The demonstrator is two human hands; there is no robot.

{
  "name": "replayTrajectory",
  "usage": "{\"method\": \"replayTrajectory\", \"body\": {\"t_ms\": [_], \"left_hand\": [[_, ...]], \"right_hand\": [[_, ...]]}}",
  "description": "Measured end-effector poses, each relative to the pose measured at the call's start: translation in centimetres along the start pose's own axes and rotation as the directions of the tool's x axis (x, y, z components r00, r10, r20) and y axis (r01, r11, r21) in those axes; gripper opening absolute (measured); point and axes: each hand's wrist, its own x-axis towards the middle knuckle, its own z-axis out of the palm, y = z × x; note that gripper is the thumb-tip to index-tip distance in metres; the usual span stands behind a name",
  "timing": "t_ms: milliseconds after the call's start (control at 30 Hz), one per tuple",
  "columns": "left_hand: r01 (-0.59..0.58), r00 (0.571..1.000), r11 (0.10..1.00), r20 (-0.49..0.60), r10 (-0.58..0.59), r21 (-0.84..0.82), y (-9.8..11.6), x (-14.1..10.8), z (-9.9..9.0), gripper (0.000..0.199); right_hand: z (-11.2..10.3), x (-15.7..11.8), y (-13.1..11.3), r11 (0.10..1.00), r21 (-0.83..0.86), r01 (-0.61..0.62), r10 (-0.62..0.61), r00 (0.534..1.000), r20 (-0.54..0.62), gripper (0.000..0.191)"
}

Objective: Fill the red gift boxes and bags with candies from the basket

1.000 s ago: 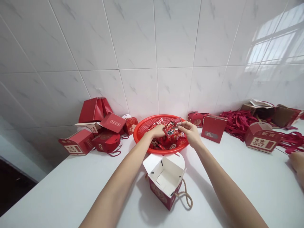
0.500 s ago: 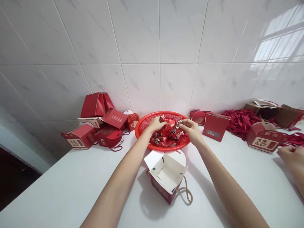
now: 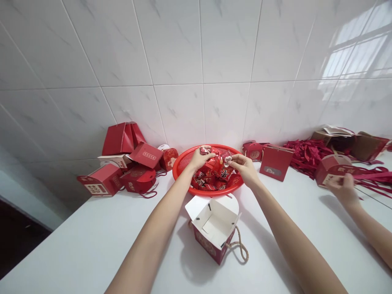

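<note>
Both my hands are over a red plastic basket [image 3: 180, 163] holding several red wrapped candies [image 3: 211, 181]. My left hand [image 3: 200, 158] is closed on a wrapped candy at the basket's left side, its fingers pinching the wrapper. On the other side my right hand [image 3: 243, 166] pinches a red wrapped candy [image 3: 226, 165] with thumb and forefinger. Directly in front of the basket stands a red gift box [image 3: 211, 245], its white inside showing and its flaps up. A twine handle [image 3: 243, 249] hangs from the box's right side.
Red boxes [image 3: 139, 179] are piled at the back left. Along the wall to the right are a flat red box [image 3: 276, 161], dark red ribbons [image 3: 308, 155] and another red box [image 3: 332, 165]. A co-worker's hand [image 3: 344, 190] reaches in from the right beside that box.
My hands stay over the basket, with the candies shifted slightly between them. The co-worker's hand has moved left, in front of the red box. The view has tilted a little.
</note>
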Motion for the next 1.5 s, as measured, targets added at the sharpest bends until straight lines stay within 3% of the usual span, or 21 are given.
{"method": "replayTrajectory", "body": {"t_ms": [200, 333, 433, 567, 667, 733, 833, 1033, 1300, 1500], "left_hand": [[-0.027, 0.999, 0.997, 0.032, 0.030, -0.079, 0.5, 0.0, 0.1, 0.032], [-0.018, 0.997, 0.998, 0.074, 0.022, -0.053, 0.2, 0.1, -0.1, 0.024], [-0.024, 0.999, 1.000, 0.046, 0.025, -0.003, -0.3, 0.4, -0.1, 0.019], [-0.054, 0.998, 0.972, -0.004, 0.056, 0.229, -1.1, 0.6, -0.1, 0.011], [0.039, 0.998, 0.873, -0.064, -0.009, 0.486, -1.5, 0.4, -0.3, 0.005], [0.093, 0.995, 0.817, -0.086, -0.053, 0.569, -1.5, 0.3, -0.5, 0.011], [0.067, 0.998, 0.824, -0.031, -0.059, 0.563, -1.6, 0.1, -0.5, 0.018], [0.042, 0.986, 0.840, 0.112, -0.121, 0.541, -1.9, 0.0, -0.3, 0.011], [0.002, 0.998, 0.816, 0.055, -0.042, 0.578, -1.5, -0.3, -0.8, 0.029], [0.044, 0.994, 0.790, 0.052, -0.095, 0.611, -1.9, -0.1, -0.7, 0.036]], "right_hand": [[0.1, 0.1, 0.0, 1.000, 0.005, -0.004, 0.004, 1.000, 0.005, 0.035], [0.2, 0.1, 0.1, 1.000, -0.015, -0.007, 0.007, 1.000, 0.011, 0.032], [0.2, 0.1, 0.1, 1.000, -0.016, 0.006, -0.005, 1.000, 0.017, 0.030], [0.2, 0.0, 0.2, 0.999, -0.050, 0.013, -0.013, 1.000, -0.001, 0.029], [0.2, 0.0, 0.2, 0.999, -0.051, 0.011, -0.011, 1.000, 0.005, 0.028], [0.3, 0.1, 0.3, 0.999, -0.036, 0.009, -0.008, 1.000, 0.016, 0.027], [0.3, 0.1, 0.3, 1.000, -0.024, 0.009, -0.009, 1.000, 0.015, 0.027], [0.2, 0.2, 0.3, 0.999, -0.037, 0.019, -0.020, 1.000, -0.002, 0.031], [0.1, 0.0, 0.1, 0.999, -0.038, 0.018, -0.020, 0.999, -0.033, 0.035], [0.2, 0.0, 0.1, 1.000, -0.026, 0.011, -0.012, 0.999, -0.040, 0.034]]}}
